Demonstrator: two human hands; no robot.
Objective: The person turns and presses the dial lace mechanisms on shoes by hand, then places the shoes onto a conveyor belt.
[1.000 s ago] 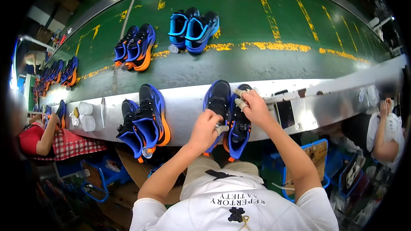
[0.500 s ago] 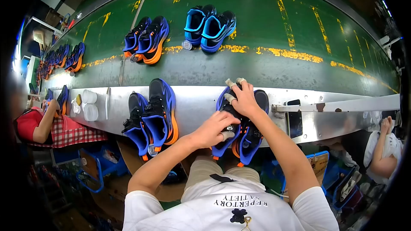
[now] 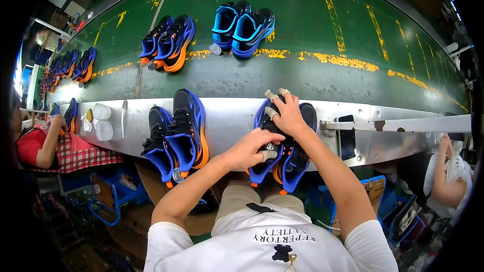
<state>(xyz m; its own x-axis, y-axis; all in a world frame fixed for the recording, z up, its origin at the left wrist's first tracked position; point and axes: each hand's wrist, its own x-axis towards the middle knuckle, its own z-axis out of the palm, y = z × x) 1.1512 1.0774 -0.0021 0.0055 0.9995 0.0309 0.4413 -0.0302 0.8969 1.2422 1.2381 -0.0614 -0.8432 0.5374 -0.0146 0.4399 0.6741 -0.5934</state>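
A black and blue sneaker (image 3: 259,121) with an orange heel tab lies on the metal ledge in front of me, toe pointing away. My right hand (image 3: 288,114) is closed over its front part, with pale covers on several fingertips. My left hand (image 3: 251,148) is closed at the sneaker's tongue, beside a small round dial (image 3: 270,147); the exact finger contact is partly hidden. The matching sneaker (image 3: 302,146) lies close on the right, under my right wrist. Farther left on the ledge stands another pair of black, blue and orange sneakers (image 3: 187,121).
A green belt (image 3: 302,30) beyond the ledge carries an orange-soled pair (image 3: 174,43) and a light-blue-lined pair (image 3: 243,29). A phone (image 3: 346,138) lies under a white metal bar (image 3: 403,124). White cups (image 3: 103,121) stand left. People work at both sides.
The view has shifted slightly, so the shoes on belt and ledge appear a little further left and up. Both hands keep nearly the same hold on the sneaker.
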